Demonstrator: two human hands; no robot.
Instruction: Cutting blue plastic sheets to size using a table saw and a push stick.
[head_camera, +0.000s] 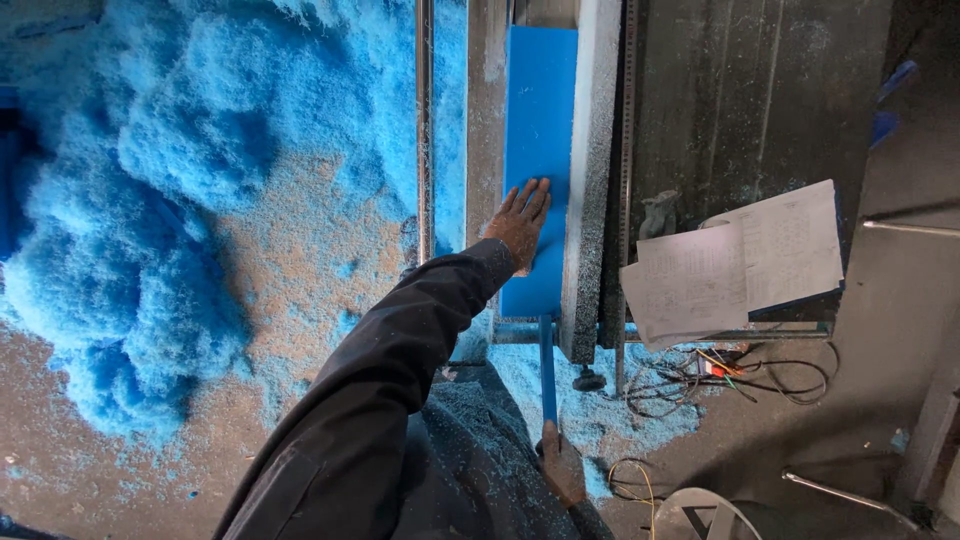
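Pressing flat blue board (538, 110), dust-speckled

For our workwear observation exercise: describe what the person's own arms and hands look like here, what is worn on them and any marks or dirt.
The left arm wears a long, dark, near-black sleeve reaching to the wrist, sprinkled with fine blue dust. The left hand is bare: no glove, ring or watch visible. The right hand is also bare and ungloved; its sleeve is barely in view. No cables or printed markings show on the clothing.
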